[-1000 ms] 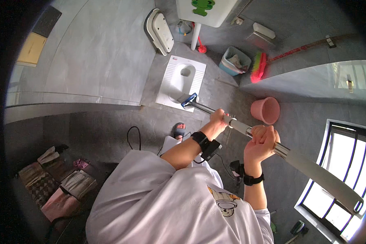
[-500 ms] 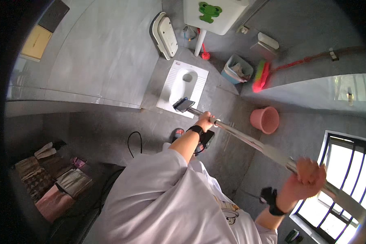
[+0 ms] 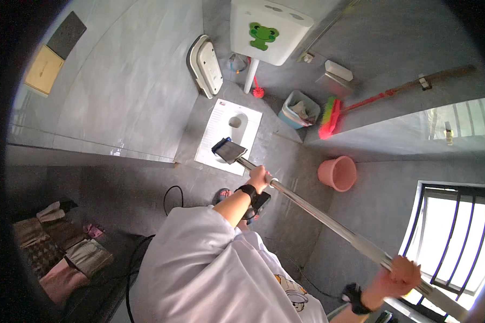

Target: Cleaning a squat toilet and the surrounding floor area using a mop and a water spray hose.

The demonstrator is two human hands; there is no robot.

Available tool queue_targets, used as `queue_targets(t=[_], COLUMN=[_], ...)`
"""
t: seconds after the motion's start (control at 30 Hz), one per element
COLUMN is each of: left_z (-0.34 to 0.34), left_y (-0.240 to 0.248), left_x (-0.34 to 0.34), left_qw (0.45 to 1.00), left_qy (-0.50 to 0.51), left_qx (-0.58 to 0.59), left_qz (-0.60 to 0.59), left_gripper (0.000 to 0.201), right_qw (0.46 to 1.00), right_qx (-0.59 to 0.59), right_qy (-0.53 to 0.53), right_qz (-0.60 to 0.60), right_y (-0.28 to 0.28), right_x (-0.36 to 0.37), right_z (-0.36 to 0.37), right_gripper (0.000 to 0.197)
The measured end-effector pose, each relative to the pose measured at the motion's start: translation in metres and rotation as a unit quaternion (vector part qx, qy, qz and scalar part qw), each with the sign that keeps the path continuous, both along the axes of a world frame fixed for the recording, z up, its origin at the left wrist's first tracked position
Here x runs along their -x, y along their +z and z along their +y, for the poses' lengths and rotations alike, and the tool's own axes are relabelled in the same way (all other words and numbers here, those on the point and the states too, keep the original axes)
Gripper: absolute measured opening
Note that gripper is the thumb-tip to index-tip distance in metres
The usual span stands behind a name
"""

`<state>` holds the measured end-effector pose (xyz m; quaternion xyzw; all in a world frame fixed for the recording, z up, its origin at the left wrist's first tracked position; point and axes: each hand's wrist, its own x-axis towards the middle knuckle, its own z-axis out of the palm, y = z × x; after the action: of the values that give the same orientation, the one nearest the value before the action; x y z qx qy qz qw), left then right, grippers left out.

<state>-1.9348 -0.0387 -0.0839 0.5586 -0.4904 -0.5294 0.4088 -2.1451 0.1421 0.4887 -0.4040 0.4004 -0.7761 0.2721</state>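
A flat-headed mop with a long metal pole (image 3: 318,213) slants across the view, held in both my hands. My left hand (image 3: 259,178) closes round the pole just above the mop's grey, blue-edged head (image 3: 229,151). Farther up, by the window, my right hand (image 3: 397,277) grips the pole, slightly blurred. The mop head shows over the near part of the white squat toilet (image 3: 253,134); whether it touches the toilet I cannot tell. Dark bands circle both wrists.
A pink bucket (image 3: 337,174) and a blue bin (image 3: 299,109) stand right. A red broom (image 3: 331,118) hangs on the wall beyond. A baby bath (image 3: 205,66) leans against the left wall, near the cistern (image 3: 285,37). Folded cloths (image 3: 63,274) lie lower left.
The whole view has shifted, so the room sits lower and further left. Against the toilet, the mop head has moved slightly farther away. My right hand has come nearer; both grips remain.
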Motion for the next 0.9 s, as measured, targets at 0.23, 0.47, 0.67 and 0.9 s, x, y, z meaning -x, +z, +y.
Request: queue_targets(t=[0.23, 0.47, 0.67, 0.9], left_z=[0.01, 0.023, 0.027, 0.012], left_y=[0.216, 0.257, 0.243, -0.002], left_x=[0.095, 0.081, 0.086, -0.011], left_qw=[0.728, 0.751, 0.738, 0.748], left_qy=[0.239, 0.208, 0.241, 0.154], left_qx=[-0.432, -0.425, -0.423, -0.349], left_qz=[0.477, 0.461, 0.466, 0.543], left_gripper=[0.006, 0.01, 0.01, 0.011], right_qw=[0.998, 0.995, 0.996, 0.999], right_qx=[0.061, 0.069, 0.055, 0.027], right_qy=[-0.025, 0.073, 0.044, -0.031], right_qz=[-0.014, -0.022, -0.051, 0.01], right_y=[-0.114, -0.113, -0.096, 0.009], right_x=[-0.041, -0.064, -0.048, -0.034], right_z=[-0.055, -0.067, -0.055, 0.005], right_gripper=[0.034, 0.034, 0.034, 0.035])
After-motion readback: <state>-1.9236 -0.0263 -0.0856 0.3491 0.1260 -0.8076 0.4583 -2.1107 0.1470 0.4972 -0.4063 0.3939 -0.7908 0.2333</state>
